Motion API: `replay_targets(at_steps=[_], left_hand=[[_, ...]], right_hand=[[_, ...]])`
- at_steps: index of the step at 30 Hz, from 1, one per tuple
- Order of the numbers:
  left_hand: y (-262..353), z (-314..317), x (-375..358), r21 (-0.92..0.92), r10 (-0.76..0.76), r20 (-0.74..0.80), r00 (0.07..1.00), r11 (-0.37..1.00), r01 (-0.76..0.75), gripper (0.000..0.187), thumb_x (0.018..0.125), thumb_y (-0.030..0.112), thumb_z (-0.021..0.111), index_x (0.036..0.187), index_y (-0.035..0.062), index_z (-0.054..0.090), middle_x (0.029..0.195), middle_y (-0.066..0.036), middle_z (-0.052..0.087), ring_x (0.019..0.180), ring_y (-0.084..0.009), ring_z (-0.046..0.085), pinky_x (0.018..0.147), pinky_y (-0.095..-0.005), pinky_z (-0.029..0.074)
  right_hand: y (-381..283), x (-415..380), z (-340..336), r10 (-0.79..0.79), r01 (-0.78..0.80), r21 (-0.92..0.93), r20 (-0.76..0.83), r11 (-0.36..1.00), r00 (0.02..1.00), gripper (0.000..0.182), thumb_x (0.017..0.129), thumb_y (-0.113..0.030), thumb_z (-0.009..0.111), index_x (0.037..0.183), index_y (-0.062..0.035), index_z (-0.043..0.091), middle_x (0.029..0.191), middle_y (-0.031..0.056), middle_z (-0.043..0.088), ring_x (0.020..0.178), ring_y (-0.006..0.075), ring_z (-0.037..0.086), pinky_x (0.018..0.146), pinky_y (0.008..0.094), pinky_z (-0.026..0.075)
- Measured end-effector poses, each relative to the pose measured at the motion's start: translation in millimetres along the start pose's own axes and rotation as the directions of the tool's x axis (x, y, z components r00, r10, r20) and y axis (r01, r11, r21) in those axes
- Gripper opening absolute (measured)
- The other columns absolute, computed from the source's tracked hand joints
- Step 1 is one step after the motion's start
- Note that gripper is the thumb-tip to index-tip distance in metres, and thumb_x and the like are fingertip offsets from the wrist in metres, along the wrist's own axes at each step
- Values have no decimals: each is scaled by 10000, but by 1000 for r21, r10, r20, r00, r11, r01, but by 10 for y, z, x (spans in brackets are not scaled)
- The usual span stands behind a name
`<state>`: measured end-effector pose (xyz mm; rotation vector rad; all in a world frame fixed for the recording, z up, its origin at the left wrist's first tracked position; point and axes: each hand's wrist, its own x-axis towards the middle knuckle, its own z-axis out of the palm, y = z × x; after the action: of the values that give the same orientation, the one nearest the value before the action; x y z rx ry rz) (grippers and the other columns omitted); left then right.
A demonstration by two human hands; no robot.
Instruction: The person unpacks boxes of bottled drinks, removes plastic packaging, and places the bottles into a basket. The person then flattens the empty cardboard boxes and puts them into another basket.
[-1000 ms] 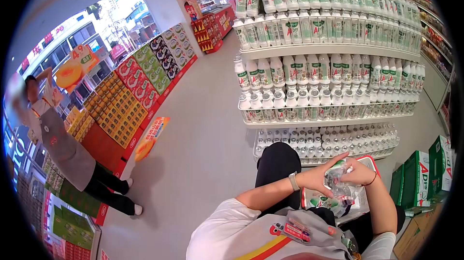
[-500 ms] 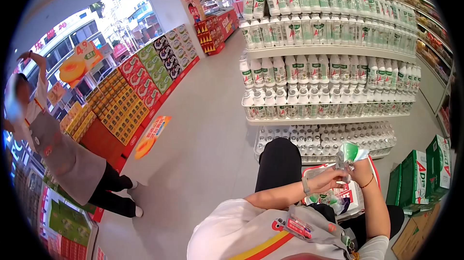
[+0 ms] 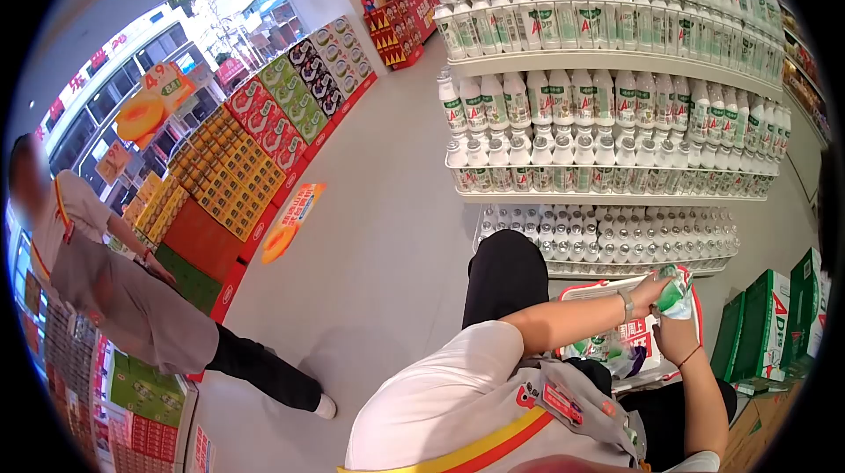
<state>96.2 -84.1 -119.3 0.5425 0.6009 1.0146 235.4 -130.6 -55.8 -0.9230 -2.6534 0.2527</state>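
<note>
My left hand (image 3: 650,292), with a band on its wrist, is closed on a crumpled plastic wrapper (image 3: 676,288) printed green and white. Just below the wrapper, my right hand (image 3: 676,339) also grips it, fingers partly hidden. Both hands are above a white basket with a red rim (image 3: 699,310), between my knees. Inside the basket lie more crumpled clear and green wrappers (image 3: 591,348) and something purple (image 3: 635,359).
Shelves of white bottles (image 3: 563,165) stand right in front of me. Green cartons (image 3: 759,323) are at my right, beside a brown cardboard box (image 3: 761,420). A co-worker (image 3: 132,279) in a grey apron stands at left near stacked boxed goods (image 3: 233,178).
My hands have come closer together around the wrapper, which is more bunched up. The co-worker's raised arm has come down, and they have stepped nearer. My view has tilted.
</note>
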Motion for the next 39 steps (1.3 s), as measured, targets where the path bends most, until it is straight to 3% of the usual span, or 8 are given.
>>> replay_targets(at_steps=[8,13,17,21,27,30,34,39], left_hand=[[16,-813,462,309,41,-209,977,951,26,216,901,160,569,1053,8,589,956,-70,643,805,-197,648,709,-369,554],[-733,-1785,642,973,-490,-229,841,-148,178,601,757,197,698,1265,43,417,1142,-174,598,1042,-261,584,925,-363,453],[-2040,-2448,254,979,-283,3,959,-195,-61,1245,600,208,811,1483,144,-64,1300,-305,460,1112,-366,557,983,-417,426],[-2130,-1753,-96,837,-431,-283,857,-548,1,1105,625,269,794,1484,125,114,1190,-276,558,1093,-373,572,946,-417,460],[-1709,-1601,686,989,-843,-67,533,-126,-76,551,672,159,651,1196,18,559,1078,-224,625,1040,-313,606,857,-383,484],[-834,-657,963,872,-503,488,713,316,-373,429,698,81,607,1105,-53,585,1020,-194,650,952,-227,626,826,-332,472],[-151,-217,787,684,172,624,762,351,-640,519,726,137,726,1179,0,513,1116,-160,606,1022,-231,595,911,-359,456],[108,189,547,772,27,634,773,-88,-630,653,728,199,731,1273,9,426,1274,-200,470,1173,-301,469,992,-403,373]], right_hand=[[192,-294,-937,127,-318,540,361,779,924,573,830,-155,622,1357,-35,432,1255,217,542,1121,324,549,959,356,432],[702,-554,-812,391,-405,222,107,887,914,533,850,-203,619,1315,0,457,1201,230,569,1067,356,569,938,386,448],[822,-586,-733,472,-580,255,379,774,796,551,851,-206,614,1341,-26,441,1252,213,545,1132,345,534,970,377,421],[934,-583,-531,395,-534,361,392,765,831,545,858,-223,610,1326,3,447,1260,222,540,1131,329,549,971,374,427],[1352,-500,-152,338,-487,400,389,777,857,755,757,-361,723,1320,50,431,1296,250,501,1197,311,507,1013,361,393],[1296,-438,-125,322,-522,414,462,746,826,1124,642,-584,757,1424,48,253,1424,278,333,1341,362,324,1119,372,243],[1055,-337,-173,374,-453,742,288,494,881,1201,617,-571,792,1458,13,163,1390,257,384,1304,327,378,1070,353,315],[190,-240,-227,555,135,940,67,-315,829,960,718,-289,817,1433,-45,225,1345,150,432,1228,241,450,992,374,408]])
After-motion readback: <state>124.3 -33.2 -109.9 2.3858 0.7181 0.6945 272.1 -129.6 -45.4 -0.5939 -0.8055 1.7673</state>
